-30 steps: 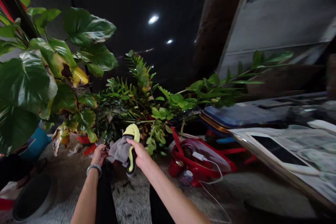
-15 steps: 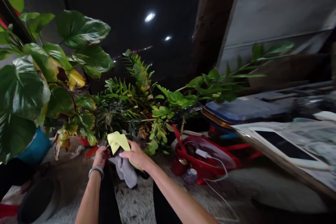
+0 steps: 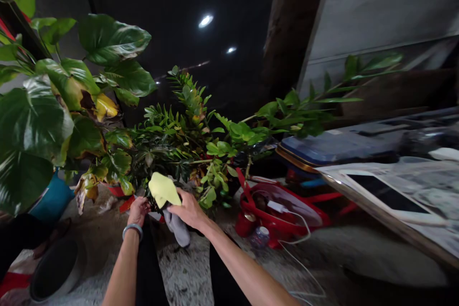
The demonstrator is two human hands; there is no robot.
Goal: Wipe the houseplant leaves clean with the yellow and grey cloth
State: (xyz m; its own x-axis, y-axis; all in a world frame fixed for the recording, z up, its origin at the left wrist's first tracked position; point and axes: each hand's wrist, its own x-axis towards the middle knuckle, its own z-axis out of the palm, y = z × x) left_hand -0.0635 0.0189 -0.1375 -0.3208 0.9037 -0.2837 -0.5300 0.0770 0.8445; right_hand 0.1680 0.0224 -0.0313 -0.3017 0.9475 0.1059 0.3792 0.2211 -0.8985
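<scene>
My right hand is closed on a pale yellow cloth, which sticks up past the fingers and folds over toward the left. Below it, a soft grey sock-like piece hangs from the same hand; whether the two are joined cannot be seen. My left hand, with a grey bangle on the wrist, is just left of the cloth. Its fingers are curled together by the dark lower leaves, and what they pinch, if anything, is hidden. Both hands are low in front of the potted plants, above my knees.
A red plastic basket with a white charger and cable stands on the right, a small clear bottle beside it. Farther right, a table holds a white tablet. Left are a dark bucket, a blue pot and large leaves.
The yellow cloth has turned and spread to the right, showing a broader face. The grey piece has risen slightly and less of it shows. My left hand has barely moved.
</scene>
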